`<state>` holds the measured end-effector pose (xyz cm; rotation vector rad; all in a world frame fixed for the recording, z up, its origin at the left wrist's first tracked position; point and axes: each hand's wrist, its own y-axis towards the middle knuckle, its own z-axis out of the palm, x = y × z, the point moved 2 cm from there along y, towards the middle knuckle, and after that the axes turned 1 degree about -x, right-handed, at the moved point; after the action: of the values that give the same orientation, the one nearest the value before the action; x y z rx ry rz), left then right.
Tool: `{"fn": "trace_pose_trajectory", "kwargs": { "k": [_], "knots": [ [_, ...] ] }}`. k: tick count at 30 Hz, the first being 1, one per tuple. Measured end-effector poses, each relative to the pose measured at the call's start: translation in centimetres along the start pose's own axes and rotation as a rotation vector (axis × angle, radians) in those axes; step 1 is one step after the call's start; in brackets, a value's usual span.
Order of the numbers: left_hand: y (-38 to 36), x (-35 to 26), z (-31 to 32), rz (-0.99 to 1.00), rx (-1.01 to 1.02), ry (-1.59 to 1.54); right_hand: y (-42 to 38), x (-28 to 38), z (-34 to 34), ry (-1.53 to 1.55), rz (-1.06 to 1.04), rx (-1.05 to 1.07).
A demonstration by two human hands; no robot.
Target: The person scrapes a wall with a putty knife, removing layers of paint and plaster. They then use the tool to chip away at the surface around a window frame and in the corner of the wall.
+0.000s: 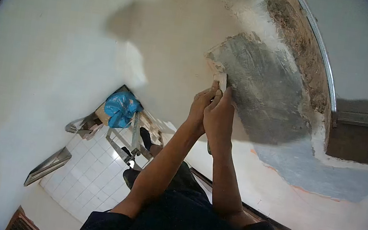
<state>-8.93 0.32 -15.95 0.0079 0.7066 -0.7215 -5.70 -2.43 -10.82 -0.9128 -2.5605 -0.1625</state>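
Note:
My left hand [201,104] and my right hand [219,115] are close together in front of the wall, at the left edge of a grey plaster patch [263,88]. Both are closed on a scraper, whose pale, flat blade [221,79] sticks out above my fingers at the patch's edge. Fingertips of both hands press near the blade. My hands hide most of the handle. Rough trowel marks cover the dark grey patch, and a smoother, lighter grey area [322,169] continues below it to the right.
Exposed rough brown wall [303,52] runs beside a metal edge strip [323,43] at upper right. Below left, a metal ladder [133,138] stands by a blue plastic bag [122,107] on white floor tiles [92,168]. My feet are near the ladder.

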Motion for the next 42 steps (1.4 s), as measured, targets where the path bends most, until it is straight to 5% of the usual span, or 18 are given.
{"fn": "trace_pose_trajectory", "kwargs": {
  "k": [5, 7, 8, 11, 12, 15, 24, 26, 30, 35, 36, 37, 39, 42],
  "knots": [
    [2.7, 1.7, -2.0, 0.006, -0.114, -0.056, 1.2, 0.8, 0.8, 0.06, -0.065, 0.044],
    [5.1, 2.3, -4.4, 0.109, 0.061, 0.035, 1.7, 3.8, 0.6, 0.065, -0.146, -0.071],
    [4.6, 0.4, -4.0, 0.265, -0.079, 0.318, 2.3, 4.4, 1.1, 0.07, -0.17, -0.072],
    [4.7, -0.5, -4.5, 0.111, 0.01, 0.017, 2.2, 4.5, 0.9, 0.175, -0.104, 0.044],
    [2.7, -2.7, -3.2, 0.425, -0.068, 0.796, 1.9, 4.2, 0.9, 0.179, -0.109, 0.055],
    [1.8, -2.1, -2.3, 0.345, -0.037, 0.562, 0.9, 2.9, 0.2, 0.143, -0.195, -0.012],
    [-0.3, -1.4, 0.9, -0.093, 0.001, 0.258, -0.6, 0.9, -2.4, 0.08, -0.024, 0.057],
    [-0.1, -2.4, 0.8, 0.155, -0.044, 0.425, -0.1, 1.9, -2.0, 0.021, -0.044, 0.051],
    [1.4, -1.7, -0.4, 0.044, -0.043, 0.267, 0.7, 3.0, -1.5, 0.046, 0.024, 0.091],
    [4.4, -2.2, -2.5, 0.181, 0.038, 0.07, 2.7, 5.5, -0.2, 0.038, -0.238, -0.069],
    [4.5, -2.5, -2.9, -0.049, 0.07, -0.228, 2.6, 6.0, -0.5, 0.063, -0.113, 0.033],
    [4.3, -1.9, -3.1, -0.047, 0.067, -0.227, 2.1, 6.0, -0.5, 0.065, -0.115, 0.035],
    [3.6, -3.5, -2.2, 0.492, -0.043, 0.824, 1.7, 5.8, -0.8, 0.099, -0.053, 0.052],
    [1.8, -5.2, -1.5, 0.352, -0.02, 0.406, 1.0, 5.2, -1.2, 0.059, -0.042, -0.012]
  ]
}}
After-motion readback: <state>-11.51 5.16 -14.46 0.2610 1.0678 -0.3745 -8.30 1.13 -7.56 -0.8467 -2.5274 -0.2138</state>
